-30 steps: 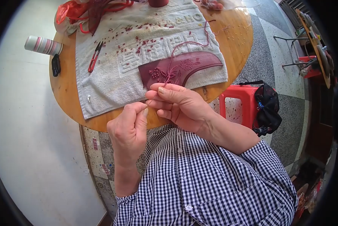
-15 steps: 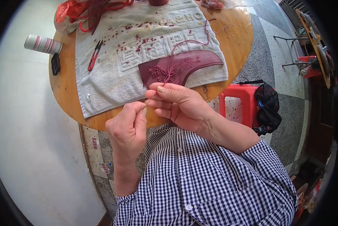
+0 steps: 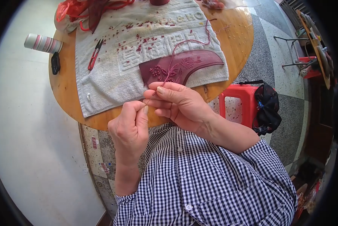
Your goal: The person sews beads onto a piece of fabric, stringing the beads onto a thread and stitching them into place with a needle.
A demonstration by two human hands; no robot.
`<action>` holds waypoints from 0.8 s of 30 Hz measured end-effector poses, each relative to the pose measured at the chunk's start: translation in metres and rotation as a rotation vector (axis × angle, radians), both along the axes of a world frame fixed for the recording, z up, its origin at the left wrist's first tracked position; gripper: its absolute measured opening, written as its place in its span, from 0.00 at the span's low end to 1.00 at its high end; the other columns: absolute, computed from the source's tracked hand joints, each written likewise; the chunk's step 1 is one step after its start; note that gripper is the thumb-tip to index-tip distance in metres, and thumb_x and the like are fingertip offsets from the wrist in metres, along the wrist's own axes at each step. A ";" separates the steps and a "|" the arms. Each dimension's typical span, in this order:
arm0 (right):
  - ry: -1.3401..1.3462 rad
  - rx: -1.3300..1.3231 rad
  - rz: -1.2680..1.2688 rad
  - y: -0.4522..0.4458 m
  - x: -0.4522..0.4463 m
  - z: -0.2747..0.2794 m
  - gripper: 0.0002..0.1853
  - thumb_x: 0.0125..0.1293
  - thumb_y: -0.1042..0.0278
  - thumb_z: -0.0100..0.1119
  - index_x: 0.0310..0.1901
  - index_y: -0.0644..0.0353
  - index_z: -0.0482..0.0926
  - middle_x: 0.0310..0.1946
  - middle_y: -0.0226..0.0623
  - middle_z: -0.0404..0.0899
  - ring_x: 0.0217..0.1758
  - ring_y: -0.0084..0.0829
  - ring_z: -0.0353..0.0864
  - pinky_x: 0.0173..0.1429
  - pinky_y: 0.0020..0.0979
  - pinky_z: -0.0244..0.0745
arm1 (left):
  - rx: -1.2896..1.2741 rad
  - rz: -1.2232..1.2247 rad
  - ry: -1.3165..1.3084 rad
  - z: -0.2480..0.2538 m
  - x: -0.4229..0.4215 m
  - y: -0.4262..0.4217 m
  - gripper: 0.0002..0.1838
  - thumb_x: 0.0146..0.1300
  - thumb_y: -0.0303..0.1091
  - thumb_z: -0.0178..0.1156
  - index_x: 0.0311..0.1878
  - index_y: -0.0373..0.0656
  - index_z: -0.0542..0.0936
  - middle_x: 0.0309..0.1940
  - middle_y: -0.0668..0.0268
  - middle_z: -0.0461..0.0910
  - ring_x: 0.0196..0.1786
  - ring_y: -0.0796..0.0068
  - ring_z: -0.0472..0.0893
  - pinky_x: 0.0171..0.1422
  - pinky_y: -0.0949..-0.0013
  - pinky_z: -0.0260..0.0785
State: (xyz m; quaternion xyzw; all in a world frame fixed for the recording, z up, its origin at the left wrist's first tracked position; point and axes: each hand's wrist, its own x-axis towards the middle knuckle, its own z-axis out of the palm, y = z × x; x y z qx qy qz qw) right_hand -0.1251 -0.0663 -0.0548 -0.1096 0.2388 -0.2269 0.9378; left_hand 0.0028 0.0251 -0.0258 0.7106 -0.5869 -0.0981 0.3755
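Observation:
A dark red beaded strand (image 3: 172,60) runs across a maroon fabric piece (image 3: 206,58) with flower patterns, down to my right hand (image 3: 180,101), whose thumb and index finger pinch it. The other fingers of that hand are loosely curled. To its left my left hand (image 3: 130,122) is closed, thumb against index finger, on a thin thread end too fine to make out well. The fingertips of both hands are close together over the table's near edge. The fabric lies on a white towel (image 3: 112,86), with small red beads (image 3: 138,48) scattered beyond it.
Red-handled snips (image 3: 95,55) lie on the towel's left. A striped bottle (image 3: 44,43) and a black object (image 3: 55,63) are at the left of the wooden table (image 3: 242,45). Red bags (image 3: 69,11) sit at the back left. A red stool (image 3: 242,100) with a black bag (image 3: 267,109) stands right.
Both hands keep their grips and have barely moved. The left hand shifts slightly at the thread by the right fingertips.

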 end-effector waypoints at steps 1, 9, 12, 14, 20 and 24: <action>0.000 -0.001 0.001 0.000 0.000 0.000 0.13 0.67 0.69 0.51 0.52 0.62 0.71 0.45 0.39 0.80 0.42 0.26 0.83 0.40 0.19 0.80 | -0.001 0.001 0.000 0.000 0.000 0.000 0.05 0.54 0.18 0.56 0.33 0.38 0.75 0.21 0.67 0.76 0.18 0.76 0.71 0.24 0.73 0.63; -0.022 0.003 0.000 0.001 -0.001 -0.002 0.13 0.68 0.68 0.51 0.51 0.62 0.71 0.45 0.40 0.80 0.43 0.27 0.83 0.41 0.19 0.80 | -0.010 -0.004 0.056 0.002 -0.001 0.001 0.04 0.55 0.18 0.56 0.32 0.38 0.74 0.20 0.67 0.75 0.17 0.76 0.69 0.23 0.73 0.62; -0.009 -0.011 -0.004 0.001 -0.002 -0.001 0.12 0.68 0.68 0.51 0.51 0.62 0.71 0.45 0.40 0.80 0.43 0.27 0.83 0.41 0.19 0.80 | -0.010 -0.004 0.054 0.002 -0.002 0.001 0.04 0.55 0.18 0.56 0.32 0.38 0.74 0.20 0.67 0.75 0.17 0.76 0.69 0.22 0.72 0.62; 0.012 -0.038 -0.007 0.001 -0.001 0.000 0.12 0.68 0.68 0.51 0.51 0.62 0.71 0.45 0.40 0.80 0.43 0.27 0.83 0.41 0.19 0.80 | 0.002 0.008 0.054 0.002 -0.004 0.000 0.04 0.55 0.18 0.56 0.32 0.38 0.74 0.20 0.67 0.75 0.17 0.76 0.69 0.22 0.72 0.62; 0.004 -0.039 -0.015 0.001 -0.001 -0.001 0.12 0.68 0.68 0.51 0.50 0.63 0.72 0.45 0.41 0.80 0.43 0.27 0.83 0.41 0.20 0.80 | 0.010 0.021 0.060 0.002 -0.004 0.000 0.04 0.55 0.19 0.56 0.32 0.38 0.74 0.20 0.67 0.74 0.17 0.77 0.68 0.22 0.72 0.62; 0.008 -0.029 -0.010 0.001 -0.002 -0.001 0.12 0.68 0.68 0.51 0.49 0.63 0.72 0.44 0.41 0.80 0.43 0.27 0.83 0.41 0.20 0.80 | 0.014 0.017 0.070 0.002 -0.004 0.001 0.04 0.55 0.19 0.56 0.32 0.38 0.74 0.19 0.68 0.74 0.17 0.77 0.68 0.22 0.73 0.62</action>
